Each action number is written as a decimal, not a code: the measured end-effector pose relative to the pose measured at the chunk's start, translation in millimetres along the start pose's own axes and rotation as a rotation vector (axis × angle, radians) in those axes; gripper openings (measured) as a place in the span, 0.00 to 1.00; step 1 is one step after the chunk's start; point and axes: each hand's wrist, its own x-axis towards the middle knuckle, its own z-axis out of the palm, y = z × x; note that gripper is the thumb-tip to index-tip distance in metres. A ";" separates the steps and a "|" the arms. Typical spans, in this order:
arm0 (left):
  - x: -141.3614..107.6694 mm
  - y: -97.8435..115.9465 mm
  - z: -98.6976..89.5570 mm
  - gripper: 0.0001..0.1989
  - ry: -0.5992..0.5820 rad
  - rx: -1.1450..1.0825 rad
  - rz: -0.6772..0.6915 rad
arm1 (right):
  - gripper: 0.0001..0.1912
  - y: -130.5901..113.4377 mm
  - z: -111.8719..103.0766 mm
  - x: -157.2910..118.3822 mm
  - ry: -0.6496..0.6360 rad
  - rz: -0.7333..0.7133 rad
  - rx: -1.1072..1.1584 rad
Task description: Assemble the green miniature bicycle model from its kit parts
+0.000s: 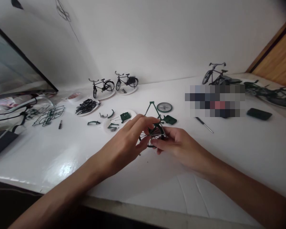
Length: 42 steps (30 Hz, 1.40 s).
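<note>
Between my two hands is a green model bicycle frame [153,109] with a spoked wheel [154,143] at its near end. My left hand [135,130] is closed on it from the left, its index finger arched over the top of the wheel and its thumb at the spokes. My right hand [173,140] grips the wheel's right side between thumb and fingers. Just beyond the frame lie a loose spoked wheel [164,107] with a green rim and a green box-shaped part [170,120]. Fingers hide the wheel's hub.
Left of my hands, a white plate [106,127] bears small green parts, near a curved green fender [93,122]. Black pieces [87,106] fill another plate. Finished model bicycles [102,87] stand by the wall. A screwdriver [204,124] and a green case [259,114] lie at right; a monitor [16,63] stands left.
</note>
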 end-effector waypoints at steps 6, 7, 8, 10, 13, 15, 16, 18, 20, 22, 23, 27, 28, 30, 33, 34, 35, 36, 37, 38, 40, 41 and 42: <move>-0.3 3.2 -3.0 0.21 -0.006 0.027 0.038 | 0.05 1.5 -1.3 1.8 0.006 0.004 -0.018; 0.0 3.3 -2.8 0.21 -0.007 0.024 0.039 | 0.05 1.3 -1.2 2.0 0.005 0.003 -0.014; 0.4 3.2 -2.5 0.21 -0.008 0.021 0.035 | 0.05 0.8 -0.9 2.1 0.002 0.002 -0.012; 1.0 2.3 -1.5 0.21 0.000 0.021 0.028 | 0.04 -0.7 -0.2 1.9 0.001 -0.002 -0.015; 1.2 0.4 -0.2 0.22 0.009 0.025 0.034 | 0.04 -2.9 0.4 1.1 0.002 -0.016 -0.024; 0.8 -0.4 0.4 0.21 0.007 0.035 0.037 | 0.04 -3.8 0.3 0.6 -0.002 -0.020 -0.027; 0.6 -0.7 0.6 0.21 0.004 0.042 0.031 | 0.04 -4.1 0.2 0.4 -0.004 -0.020 -0.024; 0.3 -1.2 0.8 0.20 0.004 0.051 0.010 | 0.05 -4.3 -0.1 0.0 -0.007 -0.016 -0.016; 0.1 -1.9 0.9 0.19 0.002 0.045 -0.008 | 0.06 -3.9 -0.1 -0.1 -0.003 -0.008 -0.005; 0.1 -2.7 0.9 0.18 -0.002 0.043 -0.008 | 0.07 -2.6 0.1 0.5 0.000 0.004 0.014; 0.2 -3.1 0.8 0.18 -0.007 0.046 0.000 | 0.08 -1.6 0.3 1.0 0.001 0.003 0.042; 1.1 -3.0 -0.9 0.17 -0.011 0.060 0.047 | 0.13 2.3 0.7 3.6 -0.027 -0.025 0.200; 1.6 -2.7 -2.4 0.17 -0.015 0.051 0.054 | 0.13 2.6 0.7 3.9 -0.027 -0.025 0.215; 2.6 -2.6 -7.2 0.16 -0.018 0.031 0.058 | 0.13 2.5 0.7 3.7 -0.012 -0.009 0.207; 2.9 -7.1 -19.1 0.14 0.050 0.052 0.045 | 0.13 1.4 0.8 1.6 0.018 0.020 0.187; 2.3 -10.5 -23.8 0.12 0.088 0.080 0.035 | 0.13 1.2 0.8 0.8 0.025 0.029 0.185; 1.3 -14.8 -28.7 0.11 0.123 0.110 0.021 | 0.14 1.2 0.6 0.1 0.031 0.036 0.185; -0.2 -19.9 -33.6 0.11 0.149 0.139 0.004 | 0.14 1.3 0.4 -0.5 0.038 0.044 0.185; -2.2 -25.5 -38.4 0.11 0.169 0.165 -0.019 | 0.14 1.5 0.0 -1.0 0.041 0.054 0.184; -4.6 -31.4 -43.1 0.11 0.185 0.189 -0.042 | 0.15 1.8 -0.4 -1.2 0.043 0.061 0.183; -10.5 -43.1 -52.2 0.10 0.198 0.232 -0.091 | 0.15 2.1 -1.4 -1.1 0.037 0.067 0.179; -13.9 -48.5 -56.4 0.09 0.193 0.255 -0.113 | 0.16 2.1 -1.9 -0.8 0.036 0.068 0.175; -17.7 -53.4 -60.3 0.08 0.179 0.278 -0.135 | 0.16 2.1 -2.3 -0.4 0.041 0.071 0.164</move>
